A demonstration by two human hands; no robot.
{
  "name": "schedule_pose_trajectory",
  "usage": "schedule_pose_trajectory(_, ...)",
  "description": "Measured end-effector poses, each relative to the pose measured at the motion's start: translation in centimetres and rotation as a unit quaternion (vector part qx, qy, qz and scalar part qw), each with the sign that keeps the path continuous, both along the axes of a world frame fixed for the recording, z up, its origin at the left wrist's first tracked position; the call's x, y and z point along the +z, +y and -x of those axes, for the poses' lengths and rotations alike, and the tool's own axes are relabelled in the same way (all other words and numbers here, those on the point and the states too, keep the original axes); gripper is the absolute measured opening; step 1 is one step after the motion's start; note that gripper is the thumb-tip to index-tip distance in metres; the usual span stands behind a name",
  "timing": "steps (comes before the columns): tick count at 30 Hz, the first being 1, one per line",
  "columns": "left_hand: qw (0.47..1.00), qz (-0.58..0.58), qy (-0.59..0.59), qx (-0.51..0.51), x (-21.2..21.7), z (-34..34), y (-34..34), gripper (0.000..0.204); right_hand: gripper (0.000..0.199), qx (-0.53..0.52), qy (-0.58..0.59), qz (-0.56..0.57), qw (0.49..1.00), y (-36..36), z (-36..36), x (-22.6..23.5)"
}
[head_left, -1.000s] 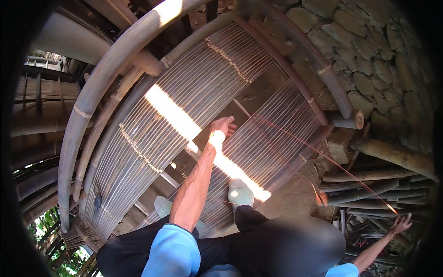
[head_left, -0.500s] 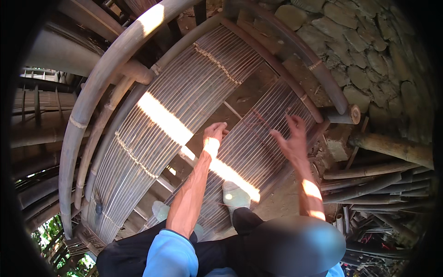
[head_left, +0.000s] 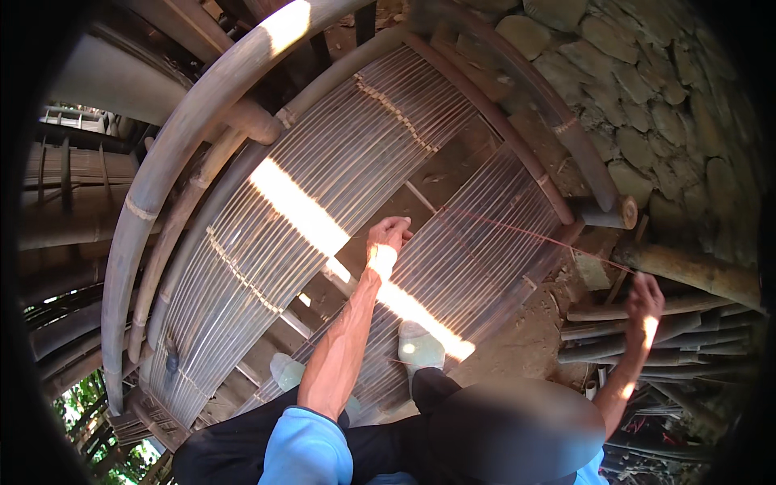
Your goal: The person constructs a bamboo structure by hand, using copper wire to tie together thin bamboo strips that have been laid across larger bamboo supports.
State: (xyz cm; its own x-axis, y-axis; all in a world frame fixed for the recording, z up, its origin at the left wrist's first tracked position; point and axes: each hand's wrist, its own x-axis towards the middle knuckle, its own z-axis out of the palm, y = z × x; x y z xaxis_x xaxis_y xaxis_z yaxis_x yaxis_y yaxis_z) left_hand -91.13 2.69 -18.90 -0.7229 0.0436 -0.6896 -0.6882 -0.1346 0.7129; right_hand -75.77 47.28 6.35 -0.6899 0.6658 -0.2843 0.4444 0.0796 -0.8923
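A mat of thin bamboo slats (head_left: 323, 170) lies stretched over a frame of thick curved bamboo poles (head_left: 174, 153). My left hand (head_left: 388, 236) rests on the mat's middle with its fingers curled over the slats. A thin red thread (head_left: 533, 237) runs taut from the slats just right of that hand out to my right hand (head_left: 644, 301). The right hand is raised off the mat to the right, above a pile of bamboo poles, and pinches the thread's end.
My feet in pale shoes (head_left: 420, 347) stand on the near end of the mat. Loose bamboo poles (head_left: 647, 339) lie at the right. A stone wall (head_left: 647, 97) rises behind, and bare earth (head_left: 517, 347) shows beside the frame.
My right hand went from far right to the mat half a second ago, then pulled back out to the right with the thread. The left hand stayed on the slats.
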Motion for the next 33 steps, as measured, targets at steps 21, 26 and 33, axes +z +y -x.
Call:
schedule_pose_trajectory(21,0.986,0.009,0.045,-0.162,-0.6,1.8,2.8,0.052,0.049,0.305,0.053,-0.328,0.893,-23.0,11.9,-15.3)
schedule_pose_trajectory(26,0.976,0.04,0.044,-0.208,1.5,1.4,2.6,0.049,0.028,0.362,0.008,-0.274,0.891,-23.2,12.1,-18.4)
schedule_pose_trajectory(33,0.954,0.094,0.053,-0.279,1.5,1.6,2.5,0.047,0.034,0.181,0.114,0.312,0.926,-24.4,14.6,-16.2)
